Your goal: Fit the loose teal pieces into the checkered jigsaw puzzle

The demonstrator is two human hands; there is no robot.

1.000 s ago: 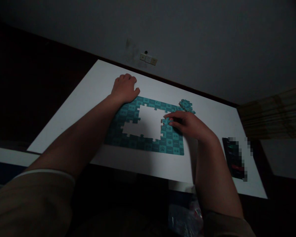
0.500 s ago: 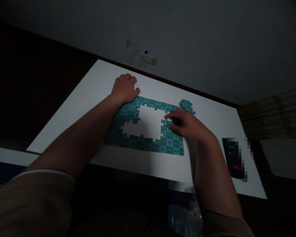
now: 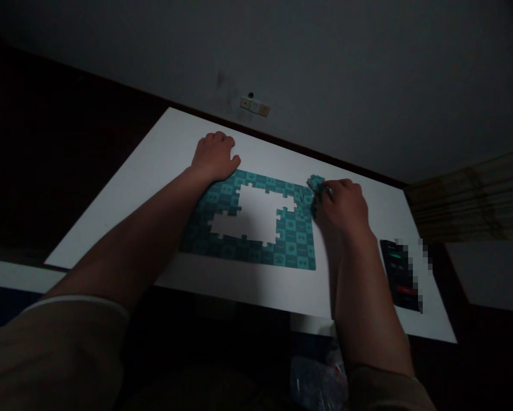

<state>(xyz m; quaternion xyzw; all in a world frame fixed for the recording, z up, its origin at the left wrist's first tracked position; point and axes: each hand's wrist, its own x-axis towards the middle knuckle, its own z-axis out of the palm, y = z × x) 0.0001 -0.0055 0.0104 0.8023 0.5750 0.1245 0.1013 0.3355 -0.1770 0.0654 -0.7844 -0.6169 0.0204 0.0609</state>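
On the white table [image 3: 123, 188] lies the teal puzzle [image 3: 239, 242], its frame joined and the middle open. The left hand [image 3: 214, 157] lies flat with fingers spread on the far left corner; it is good to keep this pressure so the frame does not slide. At the far right, the right hand [image 3: 343, 205] curls over the pile of loose pieces [image 3: 315, 184]; whether it pinches one I cannot tell. Better to take only one piece. A dark device [image 3: 396, 274] lies well right.
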